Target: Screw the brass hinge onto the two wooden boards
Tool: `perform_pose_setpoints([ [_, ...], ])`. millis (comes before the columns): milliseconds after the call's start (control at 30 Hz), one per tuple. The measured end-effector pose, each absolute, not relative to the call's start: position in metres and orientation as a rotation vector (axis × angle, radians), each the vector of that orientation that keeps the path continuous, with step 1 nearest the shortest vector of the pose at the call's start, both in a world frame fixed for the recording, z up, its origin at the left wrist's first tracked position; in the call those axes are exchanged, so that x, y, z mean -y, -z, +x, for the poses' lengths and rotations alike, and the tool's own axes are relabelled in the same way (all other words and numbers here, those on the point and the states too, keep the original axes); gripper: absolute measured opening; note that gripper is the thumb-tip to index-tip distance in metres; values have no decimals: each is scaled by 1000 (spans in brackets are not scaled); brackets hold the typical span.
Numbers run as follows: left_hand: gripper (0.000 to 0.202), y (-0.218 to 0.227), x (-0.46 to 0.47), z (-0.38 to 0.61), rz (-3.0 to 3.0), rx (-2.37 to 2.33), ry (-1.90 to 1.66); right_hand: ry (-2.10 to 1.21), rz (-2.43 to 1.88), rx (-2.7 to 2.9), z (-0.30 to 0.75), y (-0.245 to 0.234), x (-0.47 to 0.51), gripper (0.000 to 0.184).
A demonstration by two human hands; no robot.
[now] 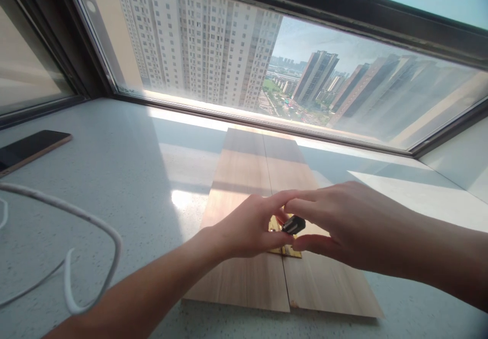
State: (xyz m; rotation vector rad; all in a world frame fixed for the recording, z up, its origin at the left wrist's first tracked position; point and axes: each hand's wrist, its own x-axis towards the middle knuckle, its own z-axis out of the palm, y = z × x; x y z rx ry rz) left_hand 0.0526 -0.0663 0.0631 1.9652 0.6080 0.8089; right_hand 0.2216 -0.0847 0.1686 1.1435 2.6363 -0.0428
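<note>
Two pale wooden boards (247,166) lie side by side with a thin seam between them. A brass-coloured hinge (296,253) sits across the seam, partly covered by my hands. Over it is a screwdriver (294,224), its dark handle tilted up toward me; its tip is hidden. My left hand (244,227) is closed, with thumb and fingers pinched around the screwdriver's lower part just above the hinge. From the right, my right hand (339,222) curls its fingers and thumb around the handle's end. The fingers of both hands meet above the tool.
The boards rest on a speckled white sill (125,176) before a dark-framed window (259,120). A phone (34,148) lies at the far left. Nearer, a white cable (110,237) loops beside my left forearm. High buildings stand outside the glass.
</note>
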Motion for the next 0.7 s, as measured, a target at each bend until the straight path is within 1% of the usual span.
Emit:
perform_pose_setpoints([
  [67, 68, -64, 64, 50, 1972, -611, -801, 139, 1069, -2705, 224, -171, 84, 13],
  [200, 69, -63, 63, 48, 1982, -588, -781, 171, 996, -2709, 228, -170, 79, 17],
  [333, 72, -61, 63, 49, 1988, -534, -742, 165, 1020, -2609, 227, -171, 76, 14],
  [467, 74, -62, 64, 51, 1934, -590, -771, 139, 1077, -2568, 220, -170, 78, 9],
  [633, 73, -61, 66, 51, 1918, -605, -749, 49, 1108, -2568, 218, -162, 81, 33],
  [700, 68, -60, 65, 51, 1927, -586, -726, -10, 1141, -2526, 221, -160, 82, 42],
])
